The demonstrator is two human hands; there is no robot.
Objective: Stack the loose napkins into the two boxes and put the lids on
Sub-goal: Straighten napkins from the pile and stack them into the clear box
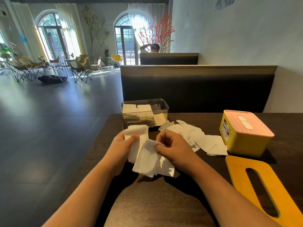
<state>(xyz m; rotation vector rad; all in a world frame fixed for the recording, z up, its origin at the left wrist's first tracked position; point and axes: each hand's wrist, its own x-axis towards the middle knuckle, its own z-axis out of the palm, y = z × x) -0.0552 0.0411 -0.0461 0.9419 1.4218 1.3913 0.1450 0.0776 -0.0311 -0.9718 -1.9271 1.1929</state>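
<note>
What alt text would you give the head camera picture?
A person's left hand and right hand hold a bunch of white napkins over a dark table. Beyond stand a lidless clear box part-filled with napkins, a loose napkin pile, and a yellow box with its pink lid on; a slotted orange lid lies at right.

Two boxes [165, 110] [242, 142], two lids [255, 126] [241, 174]; napkins [201, 138] unclear

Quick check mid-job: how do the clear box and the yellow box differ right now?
The clear box is see-through and shows stacked napkins inside; the yellow box is opaque, contents hidden. The clear box stands open, no lid; the yellow box wears a pink slotted lid. The clear box sits far left, the yellow box right. Both stand upright on the dark table.
</note>
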